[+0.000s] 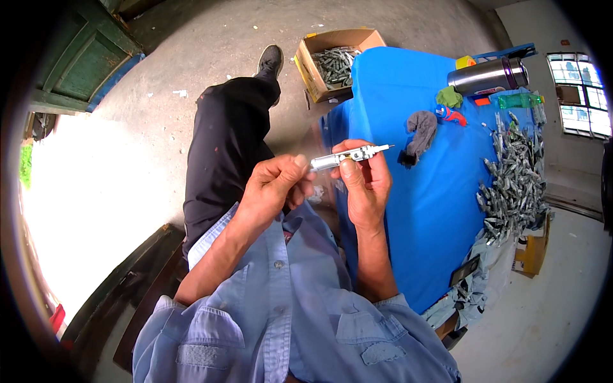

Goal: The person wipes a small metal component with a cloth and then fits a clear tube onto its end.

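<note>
slim part: white and silver, pen-like [348, 157], centre of frame, lying near level between the hands; thin tip points right and slightly up
left hand: [273, 185] left of centre, thumb and fingers pinched at the part's left end; exact contact hidden by the thumb
right hand: [367, 188] grips the part's right half, thumb on near side, fingers behind
blue cloth: [408, 210] covers the table, right of centre, just beside the right hand
on cloth: steel flask [485, 76] lying on its side, upper right; green wad [449, 97] just below it; red and blue item [452, 116]; grey fabric piece [421, 134] nearest the hands
pile: many small silvery parts [514, 185], right of frame
cardboard box: [341, 39] upper centre, on the floor, more silvery parts inside
</note>
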Demonstrator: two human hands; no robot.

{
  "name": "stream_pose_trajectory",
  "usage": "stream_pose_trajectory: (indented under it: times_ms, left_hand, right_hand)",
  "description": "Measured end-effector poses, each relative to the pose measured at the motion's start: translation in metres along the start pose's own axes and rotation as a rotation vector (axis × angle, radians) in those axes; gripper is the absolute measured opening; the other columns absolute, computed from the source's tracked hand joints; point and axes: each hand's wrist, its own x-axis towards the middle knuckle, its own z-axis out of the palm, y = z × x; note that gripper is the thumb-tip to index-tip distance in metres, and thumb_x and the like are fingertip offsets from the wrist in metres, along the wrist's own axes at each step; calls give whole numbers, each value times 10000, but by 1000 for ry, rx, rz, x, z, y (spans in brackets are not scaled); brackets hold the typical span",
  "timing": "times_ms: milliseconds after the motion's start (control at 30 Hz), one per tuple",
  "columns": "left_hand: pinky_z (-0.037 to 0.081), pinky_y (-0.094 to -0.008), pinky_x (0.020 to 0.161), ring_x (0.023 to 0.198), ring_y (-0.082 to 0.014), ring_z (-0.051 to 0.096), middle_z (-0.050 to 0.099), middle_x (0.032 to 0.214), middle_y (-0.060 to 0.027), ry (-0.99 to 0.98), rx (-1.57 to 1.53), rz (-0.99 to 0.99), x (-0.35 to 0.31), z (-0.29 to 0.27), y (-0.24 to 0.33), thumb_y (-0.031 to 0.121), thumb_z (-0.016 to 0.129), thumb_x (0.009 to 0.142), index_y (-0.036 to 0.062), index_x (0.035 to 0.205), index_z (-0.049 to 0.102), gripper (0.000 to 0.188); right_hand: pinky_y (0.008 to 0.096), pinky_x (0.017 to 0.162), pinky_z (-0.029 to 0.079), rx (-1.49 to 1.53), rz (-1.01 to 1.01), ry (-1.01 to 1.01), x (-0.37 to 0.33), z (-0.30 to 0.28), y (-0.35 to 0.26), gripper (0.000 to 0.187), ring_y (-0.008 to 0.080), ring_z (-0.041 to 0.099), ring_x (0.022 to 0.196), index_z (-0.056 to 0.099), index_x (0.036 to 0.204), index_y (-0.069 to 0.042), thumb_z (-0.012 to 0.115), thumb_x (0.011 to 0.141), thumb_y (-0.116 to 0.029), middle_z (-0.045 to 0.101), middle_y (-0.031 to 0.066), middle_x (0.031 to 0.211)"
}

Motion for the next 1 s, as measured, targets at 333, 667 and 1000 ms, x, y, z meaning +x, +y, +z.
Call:
stream_pose_trajectory:
  times_ms: [333, 667, 1000]
  left_hand:
    - [438, -201, 507, 558, -47, 560, 680, 727, -21, -1, 22, 52, 0, 6, -3, 416, 576, 1058, 50, 912, 682, 408]
    - [445, -207, 511, 552, -52, 557, 677, 724, -24, 12, 52, 81, 0, 12, -3, 417, 585, 1054, 42, 918, 690, 413]
    - [440, -219, 505, 543, -59, 546, 675, 709, -39, 39, 40, 65, -2, 15, -3, 403, 590, 1054, 27, 914, 698, 417]
  right_hand:
    - [250, 778, 506, -35, 15, 15, -5, -2, -9, 420, 105, 591, 940, 525, 1364, 56, 652, 973, -28, 650, 152, 1204]
    - [261, 824, 519, 51, 29, 67, -6, 1, -8, 455, 124, 604, 987, 525, 1360, 55, 706, 948, -12, 637, 141, 1195]
    - [320, 891, 573, 88, -29, -22, -3, -5, -7, 470, 175, 639, 1043, 519, 1387, 69, 694, 957, -4, 639, 145, 1190]
